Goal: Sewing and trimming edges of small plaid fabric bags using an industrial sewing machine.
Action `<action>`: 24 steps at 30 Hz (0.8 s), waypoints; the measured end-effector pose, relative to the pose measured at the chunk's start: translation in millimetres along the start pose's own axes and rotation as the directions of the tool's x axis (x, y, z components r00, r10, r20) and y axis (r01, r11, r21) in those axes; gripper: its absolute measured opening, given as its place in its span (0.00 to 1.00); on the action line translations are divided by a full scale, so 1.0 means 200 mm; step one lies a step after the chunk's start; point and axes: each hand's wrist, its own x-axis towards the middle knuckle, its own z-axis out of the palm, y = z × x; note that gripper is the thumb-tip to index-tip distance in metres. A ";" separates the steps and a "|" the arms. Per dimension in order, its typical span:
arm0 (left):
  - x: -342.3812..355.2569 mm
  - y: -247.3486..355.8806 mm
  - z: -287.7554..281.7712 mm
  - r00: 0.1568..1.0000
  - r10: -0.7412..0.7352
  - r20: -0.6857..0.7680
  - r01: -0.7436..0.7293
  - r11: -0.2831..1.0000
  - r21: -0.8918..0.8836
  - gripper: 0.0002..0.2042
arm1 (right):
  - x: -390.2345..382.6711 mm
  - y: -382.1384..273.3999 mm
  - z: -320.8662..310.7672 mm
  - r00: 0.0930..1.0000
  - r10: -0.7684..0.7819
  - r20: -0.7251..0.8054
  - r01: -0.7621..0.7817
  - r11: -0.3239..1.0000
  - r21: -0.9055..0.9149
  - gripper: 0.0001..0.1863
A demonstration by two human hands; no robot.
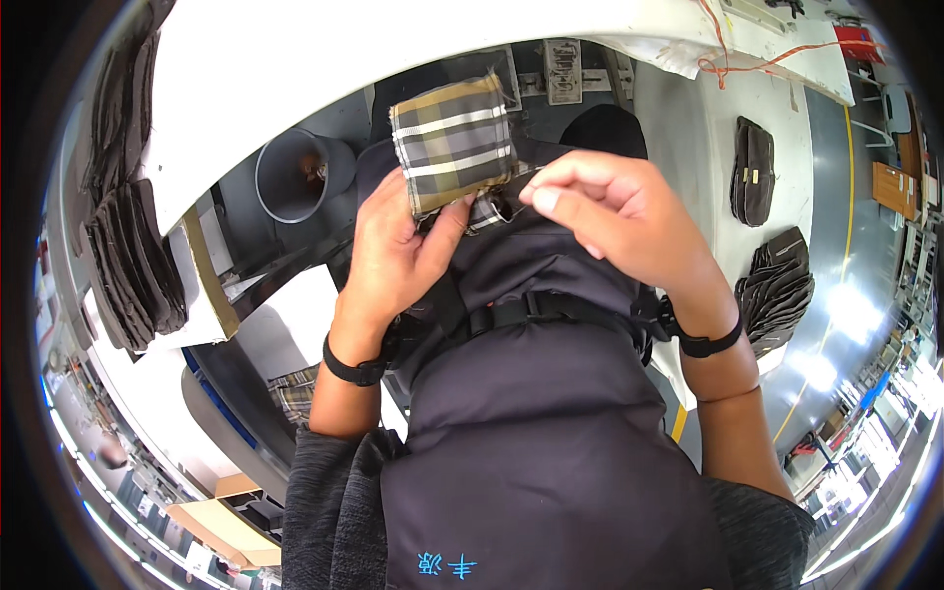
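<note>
My left hand (pixel 403 241) grips a plaid fabric piece (pixel 452 143) in olive, black and white, its edges frayed, held up above my lap. Below its lower edge, by my thumb, sits a curled bit of black and white plaid cloth (pixel 484 216). Just to the right, my right hand (pixel 610 216) has its thumb and forefinger pinched close beside the fabric; what lies between those fingertips, if anything, is too small to make out. My dark apron (pixel 536 452) lies behind both hands.
A white table edge (pixel 344 37) arches across the top, with orange wires (pixel 723 64) at right. Dark fabric stacks (pixel 128 265) sit left, others (pixel 772 295) right. A round bin (pixel 285 177), cardboard box (pixel 211 526) and more plaid cloth (pixel 293 398) show at left; an aisle (pixel 836 246) runs right.
</note>
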 end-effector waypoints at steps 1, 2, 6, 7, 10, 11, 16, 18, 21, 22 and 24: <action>0.00 0.00 -0.01 1.000 0.018 0.017 -0.019 0.999 0.038 0.11 | 0.00 0.02 0.01 1.000 0.001 -0.004 -0.001 1.000 0.000 0.11; -0.01 0.00 -0.02 0.998 -0.010 0.069 0.007 0.999 0.052 0.12 | -0.01 0.05 0.01 0.998 0.021 0.051 -0.020 0.999 -0.036 0.10; -0.01 0.06 -0.02 0.965 -0.087 0.246 0.154 0.950 -0.271 0.13 | -0.03 0.03 0.04 0.992 0.049 0.115 -0.033 0.990 -0.138 0.11; -0.02 0.06 -0.01 0.965 -0.086 0.246 0.154 0.951 -0.268 0.13 | -0.03 -0.01 0.04 0.986 0.085 0.140 -0.063 0.986 -0.154 0.11; -0.06 0.06 0.01 0.946 -0.244 0.212 0.323 0.684 -0.654 0.11 | -0.07 -0.07 0.00 0.958 0.163 0.237 -0.152 0.986 -0.064 0.14; -0.05 0.07 0.01 0.946 -0.242 0.214 0.323 0.683 -0.655 0.11 | -0.08 -0.07 -0.03 0.929 0.190 0.319 -0.191 0.981 -0.028 0.14; -0.02 0.08 0.09 0.988 0.098 0.116 -0.091 0.994 -0.060 0.14 | -0.12 -0.01 -0.02 0.906 0.341 0.253 -0.401 0.883 0.245 0.14; -0.04 0.07 0.13 0.968 0.228 0.104 -0.234 0.971 0.047 0.18 | -0.13 0.05 0.00 0.905 0.353 0.237 -0.412 0.865 0.287 0.14; -0.09 0.06 0.17 0.954 0.275 0.122 -0.294 0.939 0.178 0.19 | -0.19 0.11 0.01 0.926 0.321 0.200 -0.359 0.910 0.205 0.12; -0.10 0.07 0.16 0.953 0.273 0.127 -0.293 0.940 0.173 0.19 | -0.22 0.13 0.03 0.958 0.255 0.127 -0.267 0.960 0.081 0.11; -0.10 0.09 0.12 0.917 0.315 0.243 -0.368 0.905 0.212 0.17 | -0.28 0.17 0.05 0.976 0.210 0.065 -0.210 0.978 -0.014 0.09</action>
